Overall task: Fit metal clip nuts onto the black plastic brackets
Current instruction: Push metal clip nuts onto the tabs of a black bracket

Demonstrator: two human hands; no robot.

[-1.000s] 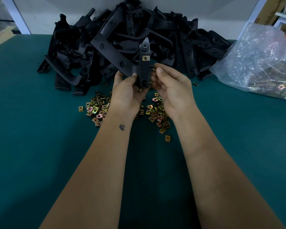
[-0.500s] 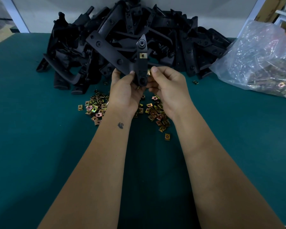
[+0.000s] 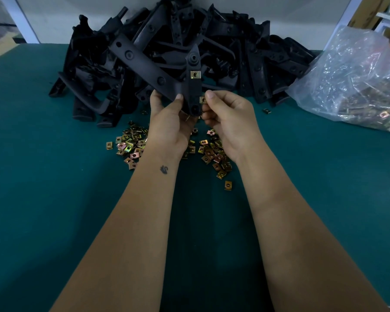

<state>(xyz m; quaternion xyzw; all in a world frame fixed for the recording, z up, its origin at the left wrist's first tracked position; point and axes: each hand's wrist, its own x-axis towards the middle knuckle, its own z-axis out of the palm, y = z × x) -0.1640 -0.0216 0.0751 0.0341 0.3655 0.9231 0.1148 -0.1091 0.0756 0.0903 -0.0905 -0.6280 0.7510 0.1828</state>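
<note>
Behind hands: bracket pile, nut bag.

Green table — bracket pile, clip nuts, bag

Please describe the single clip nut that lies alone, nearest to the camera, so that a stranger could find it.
Start at the heap of black brackets at the back of the green table, then come down to the loose clip nuts scattered below the hands. The lone clip nut lies apart from that scatter, nearest the camera, beside the right forearm.
</note>
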